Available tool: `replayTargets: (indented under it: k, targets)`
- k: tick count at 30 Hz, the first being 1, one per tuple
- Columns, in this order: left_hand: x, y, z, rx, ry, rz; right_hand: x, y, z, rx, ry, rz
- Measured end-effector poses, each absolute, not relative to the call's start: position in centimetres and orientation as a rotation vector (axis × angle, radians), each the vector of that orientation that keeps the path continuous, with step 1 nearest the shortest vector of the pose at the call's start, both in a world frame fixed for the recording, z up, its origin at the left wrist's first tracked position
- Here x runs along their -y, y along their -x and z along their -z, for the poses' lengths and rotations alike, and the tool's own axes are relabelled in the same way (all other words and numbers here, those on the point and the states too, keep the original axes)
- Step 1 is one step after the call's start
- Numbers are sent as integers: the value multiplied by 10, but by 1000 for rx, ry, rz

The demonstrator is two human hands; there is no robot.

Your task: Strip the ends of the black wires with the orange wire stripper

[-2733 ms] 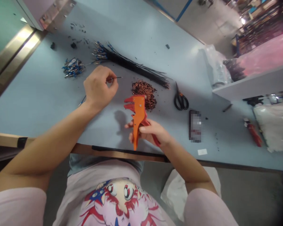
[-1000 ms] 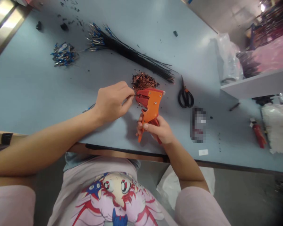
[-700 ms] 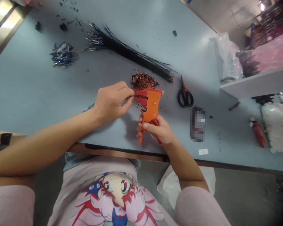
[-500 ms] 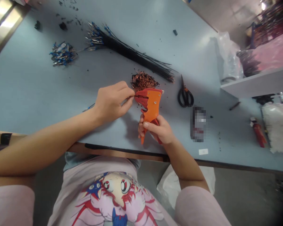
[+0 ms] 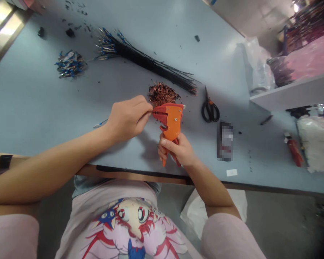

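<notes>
My right hand point(image 5: 176, 149) is wrapped around the handles of an orange and red wire stripper point(image 5: 173, 120), whose jaws face left. At the mouth of the jaws, my left hand point(image 5: 131, 117) pinches a thin black wire, mostly hidden by the fingers. A blue-tipped wire end point(image 5: 100, 124) pokes out beyond the left wrist, probably the same wire's other end. Just behind the stripper lies a pile of copper and black wire scraps point(image 5: 162, 93).
A bundle of black wires point(image 5: 148, 64) with blue-collared metal ends lies behind the scraps. Blue-and-metal terminal pieces point(image 5: 70, 64) are heaped at the left. Black-handled scissors point(image 5: 210, 109) and a blurred-out dark object point(image 5: 225, 142) lie at the right. A white shelf point(image 5: 291, 91) juts in farther right.
The stripper's handles have come closer together in my right hand. My left hand keeps its pinch at the jaws. The whole view has shifted slightly.
</notes>
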State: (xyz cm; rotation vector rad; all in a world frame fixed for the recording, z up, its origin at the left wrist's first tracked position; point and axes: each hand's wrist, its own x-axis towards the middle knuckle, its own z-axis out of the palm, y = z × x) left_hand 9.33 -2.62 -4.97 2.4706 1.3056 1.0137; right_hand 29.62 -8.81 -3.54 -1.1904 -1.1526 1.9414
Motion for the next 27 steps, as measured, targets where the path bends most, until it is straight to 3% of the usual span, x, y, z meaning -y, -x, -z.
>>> replayTargets:
  k: [9, 12, 17, 19, 24, 27]
  targets:
    - [24, -89, 45, -1379, -2414, -1108, 81, -306, 33, 1045, 1154, -1904]
    - [20, -84, 40, -1460, -2399, -1201, 76, -317, 26, 1109, 1256, -1759]
    - [16, -79, 35, -1522, -2386, -1252, 79, -328, 8, 1707, 1503, -1309]
    - [14, -76, 34, -1529, -2386, -1282, 82, -329, 4, 1837, 1459, -1444]
    - [5, -67, 34, -1590, -2339, -1331, 82, -322, 17, 1528, 1152, -2416]
    - [-2, -64, 39, -1615, -2338, -1352, 78, -316, 31, 1278, 1125, -2604]
